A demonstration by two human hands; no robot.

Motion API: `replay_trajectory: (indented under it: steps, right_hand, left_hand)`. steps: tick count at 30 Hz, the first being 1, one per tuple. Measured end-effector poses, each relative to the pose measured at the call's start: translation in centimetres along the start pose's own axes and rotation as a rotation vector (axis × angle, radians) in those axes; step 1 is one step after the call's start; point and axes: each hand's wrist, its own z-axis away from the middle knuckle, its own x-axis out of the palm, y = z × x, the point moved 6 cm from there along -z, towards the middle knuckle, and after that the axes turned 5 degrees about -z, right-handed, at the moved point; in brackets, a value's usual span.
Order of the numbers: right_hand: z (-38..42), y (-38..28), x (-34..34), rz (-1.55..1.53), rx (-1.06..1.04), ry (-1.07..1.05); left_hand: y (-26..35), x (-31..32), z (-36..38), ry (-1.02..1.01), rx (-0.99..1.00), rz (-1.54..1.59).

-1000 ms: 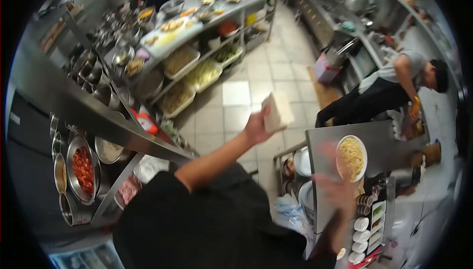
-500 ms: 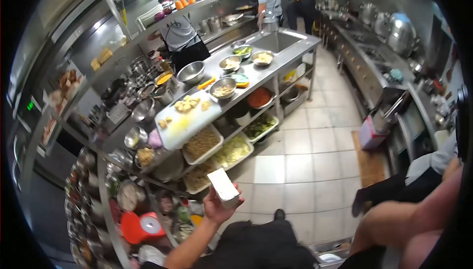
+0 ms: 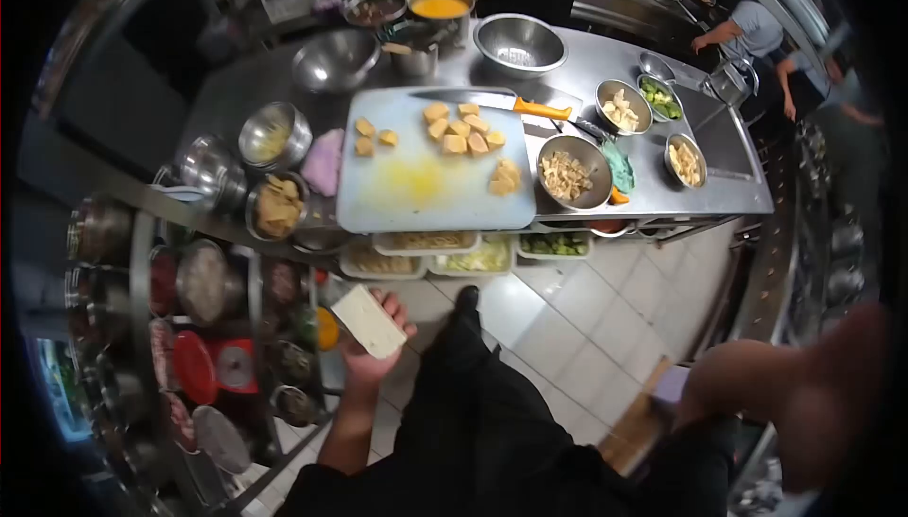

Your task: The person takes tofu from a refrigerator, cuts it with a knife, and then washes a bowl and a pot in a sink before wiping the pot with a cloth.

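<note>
A white rectangular block [image 3: 368, 321] rests on the palm of my left hand [image 3: 364, 358], below the front edge of the steel counter [image 3: 719, 176]. My fingers curl around its far side. My right hand is not clearly made out; a bent arm shows at the right, large and blurred. On the counter beyond, a white cutting board [image 3: 378, 205] bears several yellowish cubes [image 3: 459, 129] and a small crumbled pile [image 3: 504, 177]. A knife with an orange handle [image 3: 542, 109] lies across its far edge.
Steel bowls surround the board, among them one with pale pieces [image 3: 567, 172] and a large one [image 3: 520, 44]. Food trays [image 3: 473, 257] sit under the counter. A red scale [image 3: 236, 367] stands lower left. Another person [image 3: 752, 30] is at the upper right.
The view has turned and come nearer the counter, so the cutting board now lies ahead. My left hand still holds the white block, now lower and further left in view.
</note>
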Motion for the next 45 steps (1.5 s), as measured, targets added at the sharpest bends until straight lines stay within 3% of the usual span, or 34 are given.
replay_trajectory:
  steps: [1,2,3,4,6,9,12,13,15,17,19,21,22,23,24,25,27,28,30,31,33,35,36,41,45]
  right_hand:
    - [2.2,5.0,-1.1,0.016,0.208,0.089]
    - [7.5,12.0,-4.3,0.043,0.72,0.303]
    - [8.9,17.8,4.7,-0.011,0.456,-0.195]
    - [14.0,23.3,7.8,0.42,0.598,-0.394]
    - [25.6,34.8,11.0,0.265,1.0,-0.703]
    - [35.7,43.2,13.4,0.453,0.77,-1.099]
    - [41.0,46.8,15.5,0.411,0.729,-1.301]
    - [41.2,46.8,16.2,0.377,0.707,-1.306]
    - [41.8,47.4,16.9,0.315,0.858,-1.433]
    - [39.5,47.1,16.0,0.249,0.835,-1.388]
    - [38.2,48.2,13.6,0.252,0.868,-1.38]
    - [36.9,47.7,9.4,-0.008,0.625,-0.998]
    - [35.9,46.4,6.8,-0.207,0.812,-0.887]
    - [32.0,42.2,4.7,-0.291,1.368,-1.0]
    - [31.7,40.2,2.4,-0.456,1.415,-0.903]
    - [30.5,37.5,0.8,-0.473,1.352,-0.923]
    - [30.6,32.6,-2.2,-0.385,1.421,-0.852]
    - [30.5,29.7,-2.9,-0.374,1.263,-0.909]
    - [30.0,24.9,-4.0,-0.404,1.166,-1.012]
    - [30.4,23.3,-4.3,-0.459,1.051,-0.923]
    - [29.5,21.5,-5.3,-0.376,0.803,-0.981]
    - [28.9,20.5,-6.1,-0.334,0.811,-1.081]
    - [28.9,20.0,-6.2,-0.303,0.797,-1.176]
    - [27.6,18.4,-5.5,-0.195,0.735,-1.173]
    - [27.2,17.0,-3.2,-0.09,0.719,-1.156]
  left_hand:
    - [-0.2,-2.5,-1.7,0.14,-0.027,-0.107]
    - [-0.5,-1.2,-4.2,0.077,-0.019,-0.027]
    - [-0.1,0.5,-7.1,0.007,0.006,0.036]
    - [0.2,1.5,-9.5,-0.009,0.056,-0.006]
    - [0.1,1.4,-13.0,0.028,0.112,-0.001]
    - [0.2,1.7,-16.5,-0.009,0.119,-0.013]
    - [0.0,2.2,-17.5,0.021,0.194,-0.023]
    - [-0.4,2.8,-17.3,0.043,0.216,-0.036]
    - [-1.2,3.7,-17.3,-0.053,0.302,-0.014]
    - [-2.6,4.0,-16.4,0.274,0.361,-0.052]
    - [-3.9,4.4,-16.1,0.187,0.461,-0.1]
    - [-5.4,4.7,-15.3,0.217,0.57,-0.155]
    - [-6.3,4.8,-15.0,0.245,0.605,-0.145]
    - [-7.3,4.8,-14.8,0.274,0.641,-0.13]
    - [-8.3,4.4,-14.7,0.268,0.669,-0.107]
    - [-9.4,4.1,-14.7,0.258,0.686,-0.08]
    - [-11.2,5.0,-15.3,0.242,0.712,-0.074]
    - [-12.0,4.9,-15.8,0.197,0.721,-0.048]
    - [-13.4,5.3,-16.8,0.145,0.714,-0.027]
    - [-13.7,6.4,-17.3,0.088,0.714,-0.066]
    - [-14.7,7.9,-17.9,0.032,0.696,-0.099]
    - [-15.4,8.8,-17.9,0.29,0.671,-0.086]
    - [-15.7,8.6,-18.2,0.281,0.658,-0.08]
    - [-14.9,8.9,-19.1,0.06,0.64,-0.174]
    - [-13.0,7.8,-18.8,0.003,0.61,-0.087]
